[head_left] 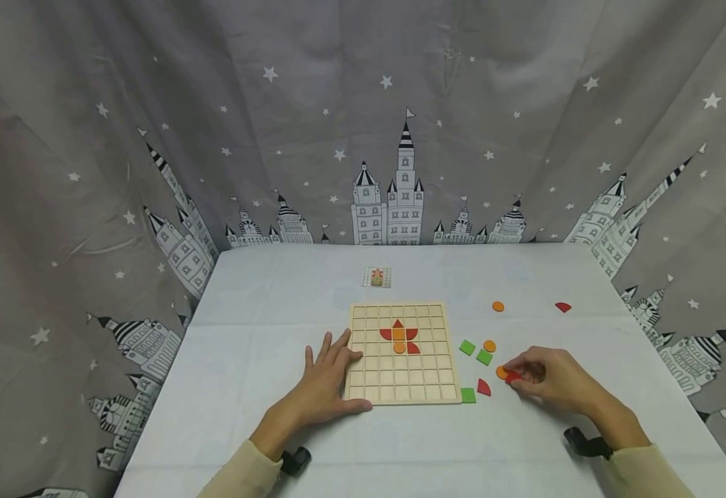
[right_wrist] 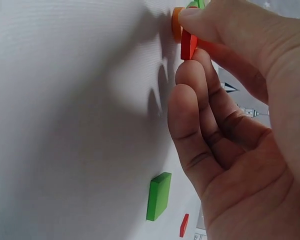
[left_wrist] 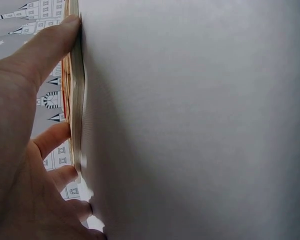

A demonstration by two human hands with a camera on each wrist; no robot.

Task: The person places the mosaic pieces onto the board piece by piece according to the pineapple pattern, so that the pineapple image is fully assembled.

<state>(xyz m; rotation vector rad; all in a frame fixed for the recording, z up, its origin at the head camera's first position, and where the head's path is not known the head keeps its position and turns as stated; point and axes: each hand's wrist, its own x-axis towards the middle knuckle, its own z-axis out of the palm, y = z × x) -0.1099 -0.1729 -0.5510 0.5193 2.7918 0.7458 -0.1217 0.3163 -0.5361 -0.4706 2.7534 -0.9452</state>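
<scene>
My right hand (head_left: 552, 377) pinches a red quarter-circle piece (right_wrist: 188, 46) between thumb and fingers, low over the table. An orange disc (right_wrist: 177, 25) sits right at the thumb tip, overlapped by the red piece in the head view. My left hand (head_left: 328, 380) has its fingers spread and touches the left edge and lower left corner of a wooden grid board (head_left: 375, 380). On the board's upper middle lie a red triangle (head_left: 398, 324), an orange square (head_left: 398, 334), an orange disc (head_left: 399, 348) and red quarter-circles (head_left: 412, 348).
Right of the board lie green squares (head_left: 467, 347), a red quarter-circle (head_left: 484, 387) and an orange disc (head_left: 490, 346). Farther back are another orange disc (head_left: 497, 306) and a red quarter-circle (head_left: 563, 307). A small pattern card (head_left: 377, 277) lies behind the board.
</scene>
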